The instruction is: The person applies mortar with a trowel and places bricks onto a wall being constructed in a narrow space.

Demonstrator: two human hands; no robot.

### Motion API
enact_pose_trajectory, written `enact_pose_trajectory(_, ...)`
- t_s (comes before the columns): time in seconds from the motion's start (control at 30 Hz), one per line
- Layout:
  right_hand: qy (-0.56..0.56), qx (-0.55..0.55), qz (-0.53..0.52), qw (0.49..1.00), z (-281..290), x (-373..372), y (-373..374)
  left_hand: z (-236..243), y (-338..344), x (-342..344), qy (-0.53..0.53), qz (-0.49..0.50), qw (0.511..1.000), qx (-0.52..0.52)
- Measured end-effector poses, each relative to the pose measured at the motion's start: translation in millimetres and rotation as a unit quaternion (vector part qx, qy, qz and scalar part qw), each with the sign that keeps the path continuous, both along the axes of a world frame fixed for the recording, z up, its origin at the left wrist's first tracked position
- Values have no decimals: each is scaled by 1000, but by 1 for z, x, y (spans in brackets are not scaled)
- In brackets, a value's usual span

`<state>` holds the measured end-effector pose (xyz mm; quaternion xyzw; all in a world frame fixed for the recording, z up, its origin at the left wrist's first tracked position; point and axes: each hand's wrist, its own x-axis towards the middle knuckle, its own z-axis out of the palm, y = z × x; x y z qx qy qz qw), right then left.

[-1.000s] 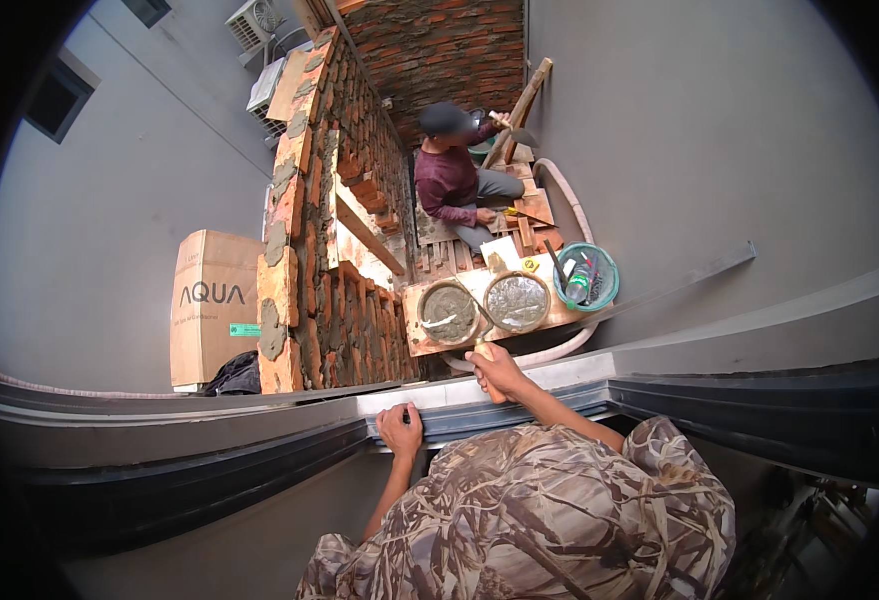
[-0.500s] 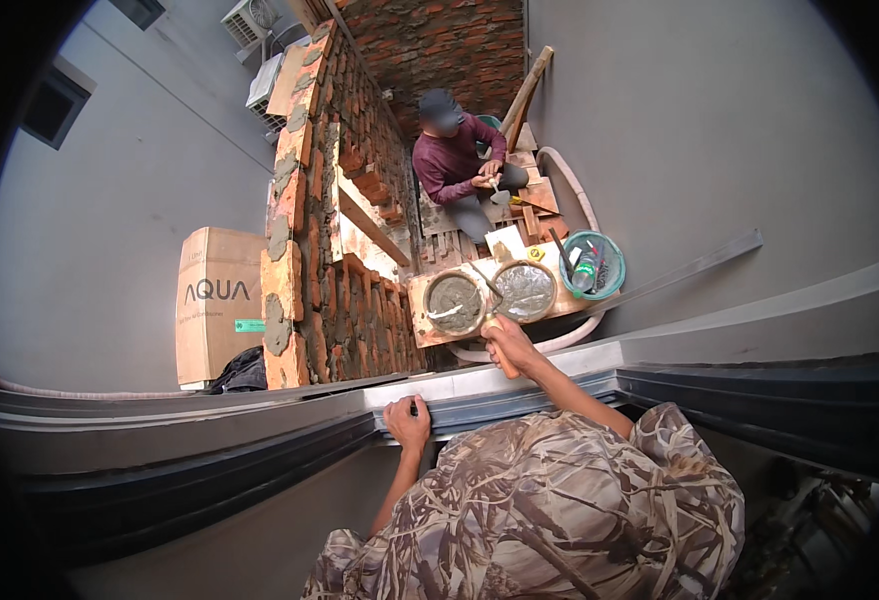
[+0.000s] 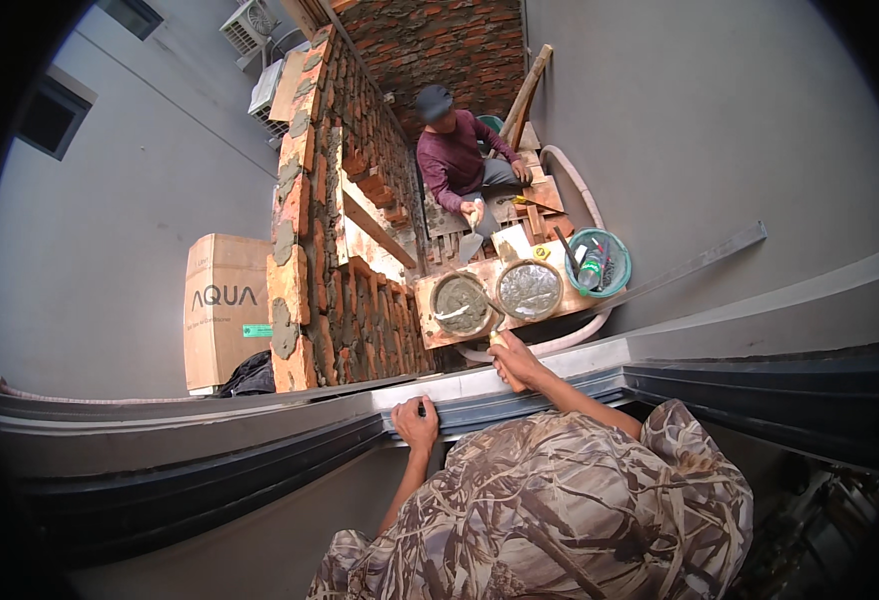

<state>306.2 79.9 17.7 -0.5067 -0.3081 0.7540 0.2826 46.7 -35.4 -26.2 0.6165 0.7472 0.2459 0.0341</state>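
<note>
Outdoors | left hand [image 3: 417, 420] gripping grey ledge [image 3: 660, 350] | right hand [image 3: 516, 362] closed on a tool handle | brick wall [image 3: 330, 230] below

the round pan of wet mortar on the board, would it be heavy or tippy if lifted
The mortar pan looks nearly full of grey mix, so probably heavy for its size. It is wide and shallow, so unlikely to tip, though the wet mix might slop if tilted.
</note>
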Motion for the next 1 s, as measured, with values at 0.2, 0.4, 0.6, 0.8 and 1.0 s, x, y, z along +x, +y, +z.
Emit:
enact_pose_trajectory(0.2,64,-36,-9,997,-9,3,6,-2,1,0,-2,-2,1000,2)
enact_pose_trajectory(0.4,61,19,-91,994,-15,-3,15,0,-1,-2,-15,6,1000,-10)
enact_pose_trajectory(0.6,87,105,-181,974,-63,-4,54,1,1,-5,-15,5,1000,-22)
enact_pose_trajectory(0.8,60,104,-174,977,-70,4,75,4,1,-1,-23,3,1000,-8)
enact_pose_trajectory(1.0,44,119,-165,978,-75,8,76,4,1,-1,-17,4,1000,-7)
